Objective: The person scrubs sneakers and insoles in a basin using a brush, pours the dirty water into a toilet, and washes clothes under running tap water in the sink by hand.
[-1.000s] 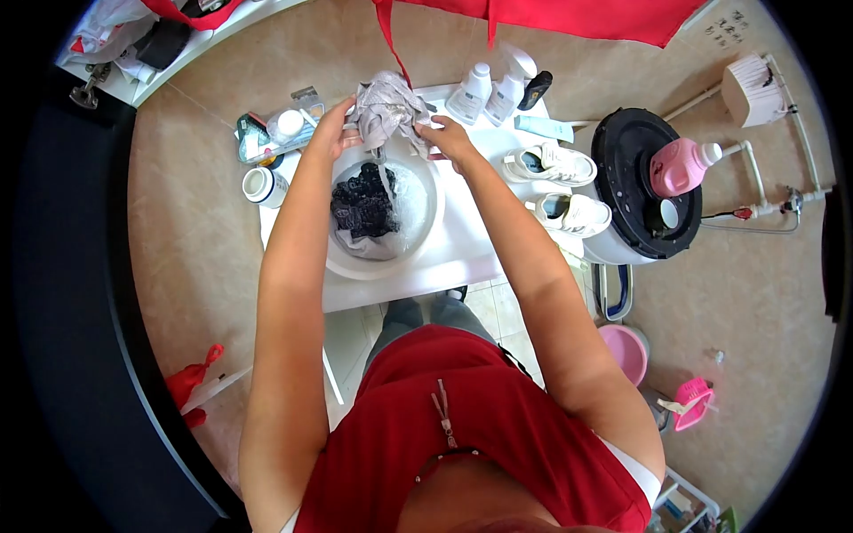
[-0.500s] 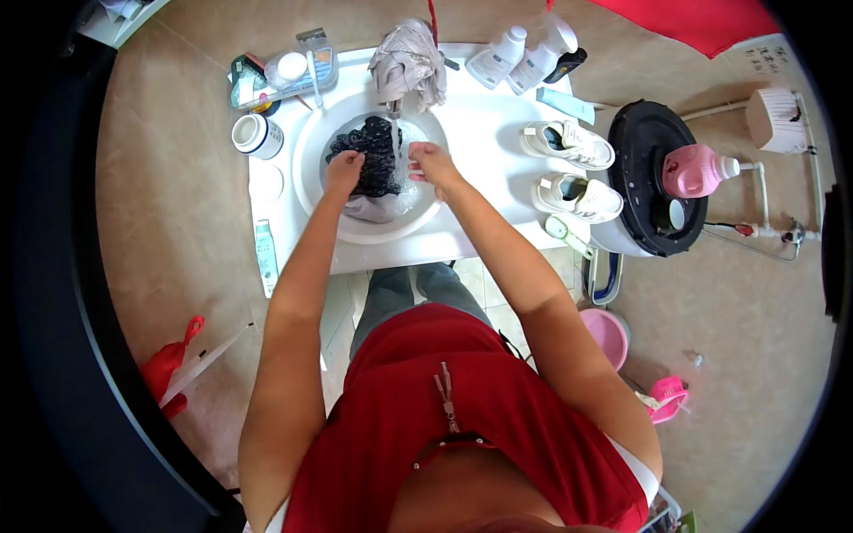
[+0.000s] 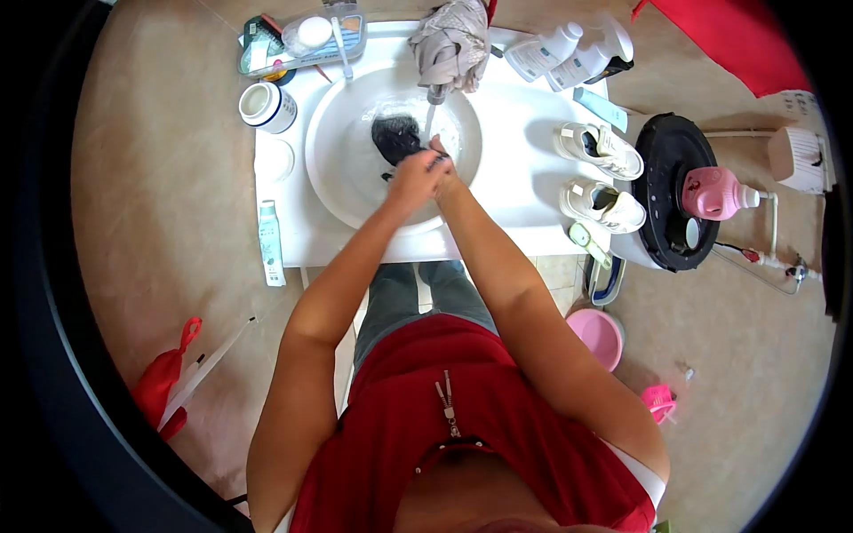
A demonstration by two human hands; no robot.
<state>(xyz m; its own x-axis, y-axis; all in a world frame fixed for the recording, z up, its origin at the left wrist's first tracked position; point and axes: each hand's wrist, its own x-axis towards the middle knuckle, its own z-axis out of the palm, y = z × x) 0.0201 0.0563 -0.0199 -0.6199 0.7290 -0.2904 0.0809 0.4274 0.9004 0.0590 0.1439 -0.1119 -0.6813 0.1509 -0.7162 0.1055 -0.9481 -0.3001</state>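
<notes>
A wet black cloth (image 3: 394,135) hangs bunched over the white washbasin (image 3: 322,182), below the tap (image 3: 435,94). Water runs from the tap close to my hands. My left hand (image 3: 416,180) is closed on the lower right end of the cloth. Pressed against it, my right hand (image 3: 441,160) also grips this end, its fingers partly hidden by the left hand and the cloth. A crumpled greyish-beige cloth (image 3: 451,44) is draped over the top of the tap.
White sneakers (image 3: 600,151), spray bottles (image 3: 582,64) and a green-handled brush (image 3: 588,244) are on the counter's right. A white jar (image 3: 267,108), a tube (image 3: 270,244) and a clear tray (image 3: 302,44) line the left. A pink jug (image 3: 715,194) stands on a black lid (image 3: 657,191).
Both hands have come together at the right side of the basin, and the black cloth, spread out before, is now bunched. The view has shifted, and the greyish fabric inside the basin no longer shows.
</notes>
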